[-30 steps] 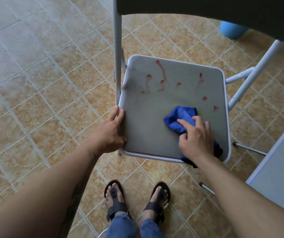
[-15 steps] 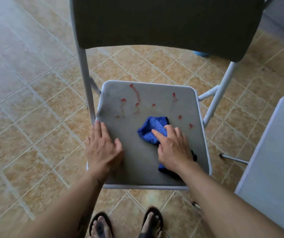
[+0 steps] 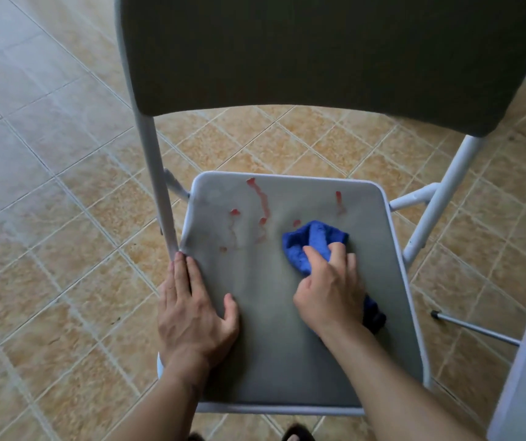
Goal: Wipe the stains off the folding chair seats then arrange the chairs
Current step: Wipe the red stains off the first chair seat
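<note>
Folding chair (image 3: 287, 329) fills centre of frame, grey seat facing up, dark backrest (image 3: 318, 55) across top. Red stains (image 3: 263, 202) streak upper part of seat. Right hand (image 3: 328, 288), fingers curled around bunched blue cloth (image 3: 312, 240), presses it on seat just right of stains. Left hand (image 3: 191, 310) lies flat, fingers extended together, on seat's left edge. Tiled floor (image 3: 48, 186) beneath.

Bare, sleeveless forearms; dark sandal (image 3: 296, 436) tips at bottom edge.
</note>
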`<state>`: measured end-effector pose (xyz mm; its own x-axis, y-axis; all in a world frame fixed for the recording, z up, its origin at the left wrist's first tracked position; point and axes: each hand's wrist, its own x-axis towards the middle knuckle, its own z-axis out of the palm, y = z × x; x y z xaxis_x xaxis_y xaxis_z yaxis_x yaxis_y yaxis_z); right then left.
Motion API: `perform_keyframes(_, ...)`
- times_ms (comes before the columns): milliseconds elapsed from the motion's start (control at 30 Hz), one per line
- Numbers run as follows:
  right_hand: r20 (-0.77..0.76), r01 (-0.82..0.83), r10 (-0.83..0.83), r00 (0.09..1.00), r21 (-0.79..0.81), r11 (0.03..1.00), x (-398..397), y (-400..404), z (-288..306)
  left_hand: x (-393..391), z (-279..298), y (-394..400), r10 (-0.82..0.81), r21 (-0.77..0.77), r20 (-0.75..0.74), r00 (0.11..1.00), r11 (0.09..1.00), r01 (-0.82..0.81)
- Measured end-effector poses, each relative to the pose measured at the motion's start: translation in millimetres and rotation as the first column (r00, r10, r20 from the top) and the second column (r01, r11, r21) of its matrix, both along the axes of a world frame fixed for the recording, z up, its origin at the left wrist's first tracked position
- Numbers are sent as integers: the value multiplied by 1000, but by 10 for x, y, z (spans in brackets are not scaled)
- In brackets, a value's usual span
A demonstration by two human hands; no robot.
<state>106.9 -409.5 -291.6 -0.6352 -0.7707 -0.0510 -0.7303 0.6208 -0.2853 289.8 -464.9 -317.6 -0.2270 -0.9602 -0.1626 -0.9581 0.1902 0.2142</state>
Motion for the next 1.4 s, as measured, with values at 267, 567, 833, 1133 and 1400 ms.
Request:
perform_keyframes(267,117,-514,506,855,49,857,615,-765,-58,52,-102,-65,1,-2,-56,998,1000,-1)
perform_keyframes(567,-125,-166,182,975,132,977,-458,-779,-194,44,-57,-51,29,-16,-97,995,999,-31)
perform_keyframes(833,-19,37,-37,999,-5,999,-358,-482,-163,46,-49,-52,52,4,-99,994,999,-51)
perform_keyframes(1133,157,-541,522,838,116,833,301,-533,112,-5,-13,-28,11,-4,-39,999,1000,-11)
perform_keyframes(1400,-111,5,21,994,226,974,-1129,-154,18,-279,21,-455,-250,-49,13,968,967,251)
